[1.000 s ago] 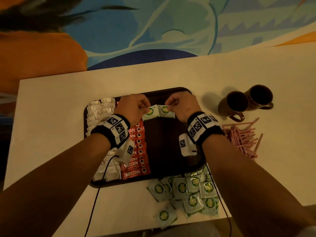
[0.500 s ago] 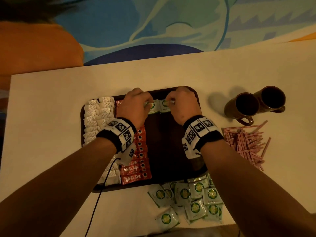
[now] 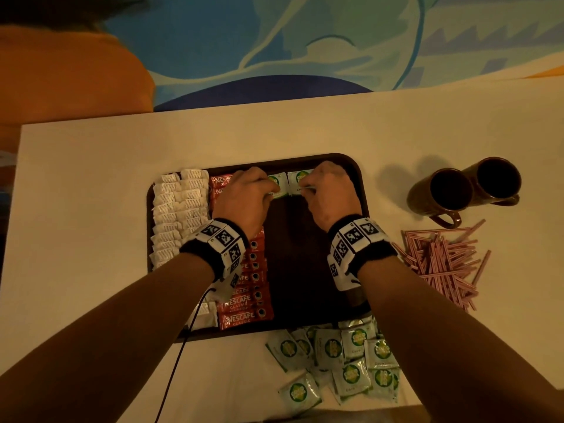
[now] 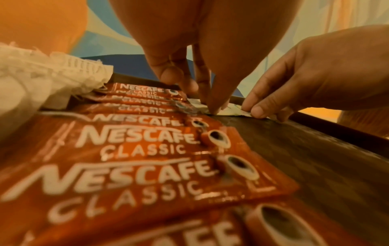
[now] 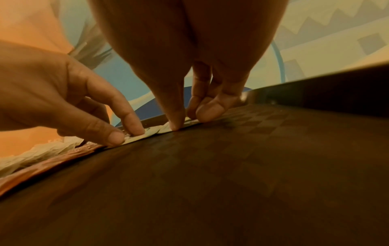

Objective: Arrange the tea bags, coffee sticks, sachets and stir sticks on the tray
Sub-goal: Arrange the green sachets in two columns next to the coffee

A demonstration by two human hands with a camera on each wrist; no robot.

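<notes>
Red "NESCAFE CLASSIC" sticks [image 3: 244, 288] on tray [image 3: 305, 270]; L grip [image 3: 244, 193] & R grip [image 3: 328, 193] each pinching green-logo sachets [image 3: 287, 183]

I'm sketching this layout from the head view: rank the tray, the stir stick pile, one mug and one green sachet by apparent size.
1. tray
2. stir stick pile
3. nearer mug
4. green sachet

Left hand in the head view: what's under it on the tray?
Under the left hand: part of one green tea bag and upper Nescafe sticks. How its fingertips hold the bag is hidden there.
</notes>
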